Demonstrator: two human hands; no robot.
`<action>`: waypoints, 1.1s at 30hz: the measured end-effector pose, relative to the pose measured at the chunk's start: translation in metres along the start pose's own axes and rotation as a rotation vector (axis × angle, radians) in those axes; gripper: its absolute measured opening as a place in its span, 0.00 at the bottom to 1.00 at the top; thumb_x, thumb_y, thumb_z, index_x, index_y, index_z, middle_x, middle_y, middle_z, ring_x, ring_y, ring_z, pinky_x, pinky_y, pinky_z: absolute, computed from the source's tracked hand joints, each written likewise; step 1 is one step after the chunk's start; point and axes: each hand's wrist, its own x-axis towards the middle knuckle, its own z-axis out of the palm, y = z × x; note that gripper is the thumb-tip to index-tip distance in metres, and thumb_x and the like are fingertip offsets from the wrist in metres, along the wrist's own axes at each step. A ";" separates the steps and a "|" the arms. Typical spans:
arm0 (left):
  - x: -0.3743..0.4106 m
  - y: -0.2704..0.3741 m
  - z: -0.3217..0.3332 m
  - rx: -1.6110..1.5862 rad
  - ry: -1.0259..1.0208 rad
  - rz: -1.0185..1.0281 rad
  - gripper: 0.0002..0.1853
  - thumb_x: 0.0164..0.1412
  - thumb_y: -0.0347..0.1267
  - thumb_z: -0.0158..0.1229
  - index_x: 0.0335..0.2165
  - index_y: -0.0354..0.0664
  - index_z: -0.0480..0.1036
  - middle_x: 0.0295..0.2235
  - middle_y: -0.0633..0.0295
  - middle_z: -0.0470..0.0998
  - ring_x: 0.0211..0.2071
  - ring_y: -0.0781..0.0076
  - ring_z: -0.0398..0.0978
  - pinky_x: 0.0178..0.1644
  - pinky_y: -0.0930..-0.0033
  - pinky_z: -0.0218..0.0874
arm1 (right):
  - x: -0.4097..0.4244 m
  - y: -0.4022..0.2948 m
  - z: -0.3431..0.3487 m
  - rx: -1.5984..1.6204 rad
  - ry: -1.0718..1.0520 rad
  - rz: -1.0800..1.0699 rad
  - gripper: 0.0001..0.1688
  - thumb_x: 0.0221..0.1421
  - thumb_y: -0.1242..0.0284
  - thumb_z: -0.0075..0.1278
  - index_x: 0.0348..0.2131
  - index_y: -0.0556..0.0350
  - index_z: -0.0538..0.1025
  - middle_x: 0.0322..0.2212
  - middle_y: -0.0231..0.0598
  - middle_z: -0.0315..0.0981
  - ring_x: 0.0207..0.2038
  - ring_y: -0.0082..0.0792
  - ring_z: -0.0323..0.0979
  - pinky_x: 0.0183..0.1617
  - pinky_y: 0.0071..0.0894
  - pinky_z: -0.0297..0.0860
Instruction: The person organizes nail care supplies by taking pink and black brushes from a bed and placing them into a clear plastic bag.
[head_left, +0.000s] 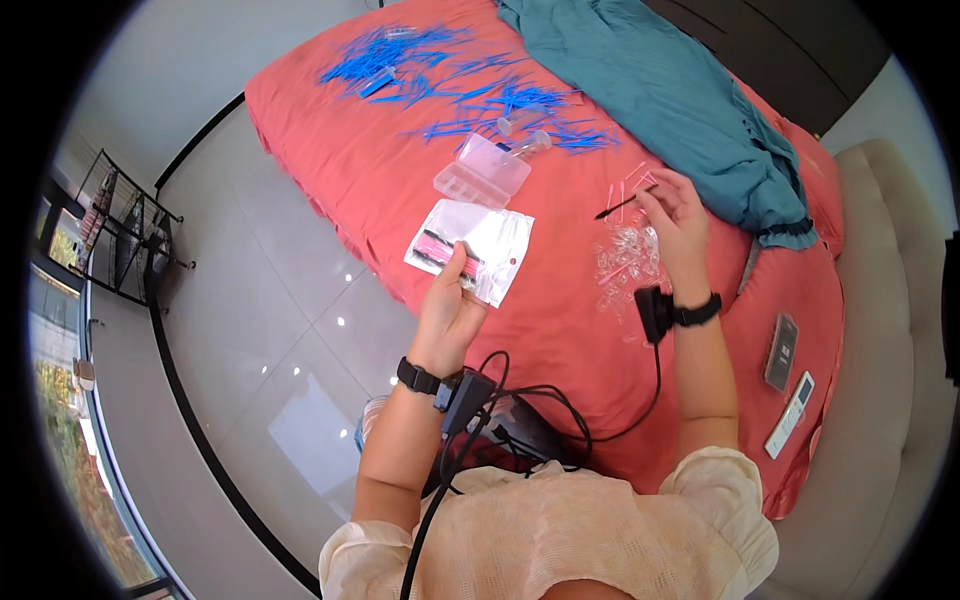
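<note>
My left hand (452, 304) grips a clear and white zip pouch (504, 234), with pink sticks that have black brush tips (431, 246) showing inside it. Between the thumb and fingers of my right hand (673, 217) is a thin black brush wand (619, 205), tilted over the bed. Several pink sticks (610, 196) lie just beyond that hand, and a heap of small clear plastic pieces (628, 255) lies beside it on the coral bedsheet (555, 300). An open clear compartment box (480, 180) rests past the pouch.
Many blue sticks (390, 52) are scattered over the far part of the bed, with clear tubes (532, 144) among them. A teal cloth (637, 97) lies at the far right. A dark case (782, 352) and a white remote control (789, 416) lie at right. Black cables (551, 390) run near my body.
</note>
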 end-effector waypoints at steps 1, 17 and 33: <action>0.001 0.001 0.000 -0.006 -0.002 -0.004 0.17 0.64 0.33 0.43 0.49 0.35 0.60 0.49 0.54 0.67 0.50 0.61 0.67 0.55 0.57 0.61 | -0.012 -0.016 0.006 0.069 -0.064 -0.007 0.10 0.54 0.81 0.47 0.38 0.60 0.72 0.32 0.40 0.75 0.33 0.26 0.74 0.29 0.19 0.68; 0.004 -0.001 -0.003 0.023 -0.028 -0.026 0.15 0.64 0.36 0.43 0.44 0.37 0.63 0.43 0.57 0.71 0.45 0.63 0.71 0.51 0.59 0.64 | -0.071 -0.024 0.081 -0.346 -0.315 -0.278 0.10 0.49 0.79 0.51 0.35 0.57 0.77 0.23 0.39 0.71 0.21 0.30 0.68 0.23 0.24 0.62; -0.004 -0.010 -0.004 0.193 -0.127 -0.075 0.16 0.65 0.36 0.41 0.47 0.36 0.62 0.43 0.58 0.70 0.44 0.69 0.70 0.50 0.64 0.64 | -0.067 -0.011 0.089 -0.135 -0.498 0.265 0.17 0.50 0.77 0.48 0.42 0.54 0.76 0.20 0.36 0.73 0.20 0.16 0.64 0.24 0.21 0.62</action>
